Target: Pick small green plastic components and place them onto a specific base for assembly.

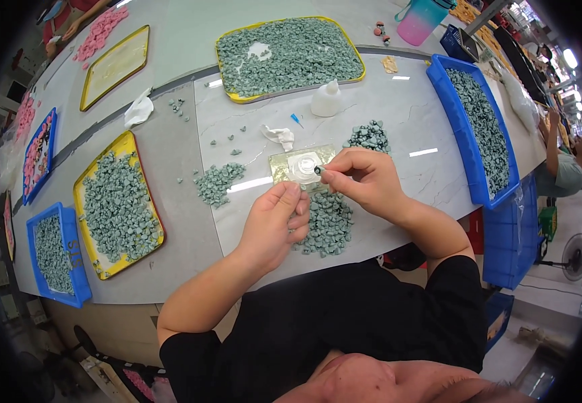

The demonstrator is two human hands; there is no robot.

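Between the thumb and forefinger of my right hand (366, 183) is a small green piece (318, 170) with a dark face. My left hand (276, 218) is closed in a pinch, its fingertips at the near edge of a yellowish square plate (279, 166); what it holds, if anything, is too small to make out. A clear round dish (304, 161) sits on that plate, just beyond both hands. Loose grey-green pieces lie in a pile (328, 225) below my hands and another pile (218, 183) to the left. Dark-faced pieces (369, 136) are gathered beyond my right hand.
A white squeeze bottle (326, 99), a blue dispensing tip (296, 120) and a crumpled tissue (279, 137) lie beyond the plate. Yellow-rimmed trays (237, 99) (160, 232) hold green pieces, as do blue bins (482, 196) (79, 285) at both sides. A tumbler (420, 23) stands far right.
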